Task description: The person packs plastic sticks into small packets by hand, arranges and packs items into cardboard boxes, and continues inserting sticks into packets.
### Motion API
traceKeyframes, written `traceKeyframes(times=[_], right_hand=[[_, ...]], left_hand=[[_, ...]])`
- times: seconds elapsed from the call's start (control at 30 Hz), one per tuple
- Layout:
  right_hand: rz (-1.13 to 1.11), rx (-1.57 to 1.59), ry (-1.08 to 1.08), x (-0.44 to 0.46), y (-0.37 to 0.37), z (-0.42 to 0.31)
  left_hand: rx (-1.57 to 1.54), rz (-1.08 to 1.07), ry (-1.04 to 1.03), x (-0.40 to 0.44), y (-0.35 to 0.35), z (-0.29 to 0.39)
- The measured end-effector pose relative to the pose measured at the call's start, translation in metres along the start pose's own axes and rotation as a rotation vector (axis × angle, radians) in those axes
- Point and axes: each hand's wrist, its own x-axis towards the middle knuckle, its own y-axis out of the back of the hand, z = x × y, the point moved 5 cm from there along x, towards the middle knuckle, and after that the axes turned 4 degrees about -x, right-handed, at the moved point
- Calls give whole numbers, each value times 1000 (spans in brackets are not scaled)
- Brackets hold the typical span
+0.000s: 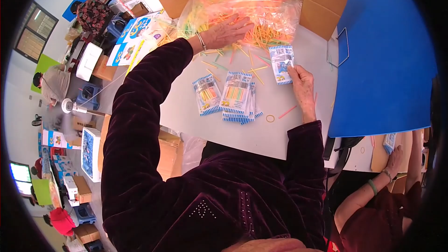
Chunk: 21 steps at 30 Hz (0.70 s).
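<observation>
Pinch packet [282, 58] lightly at the edge, as now gripped between right hand's [304, 86] thumb and fingers, and draw sticks [268, 33] gently from under left hand's [223, 35] loosely spread fingers, without bending any.

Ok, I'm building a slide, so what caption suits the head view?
Left hand over loose pastel sticks, right hand holding a printed packet near a pile of packets.

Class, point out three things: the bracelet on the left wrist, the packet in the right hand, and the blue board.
Bracelet [201, 41]: head view, middle of the band.
Packet [280, 60]: head view, printed face.
Blue board [385, 60]: head view, flat surface.
</observation>
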Motion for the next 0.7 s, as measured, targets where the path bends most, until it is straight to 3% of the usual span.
traceKeyframes(times=[0.17,0.33,0.7], right_hand=[[16,-3,18,0,1,-2],[12,9,19,1,1,0],[3,59,17,3,1,12]], left_hand=[[-109,88,49,6,-10,-4],[-416,226,214,4,-18,-17],[-1043,235,532,1,-27,-27]])
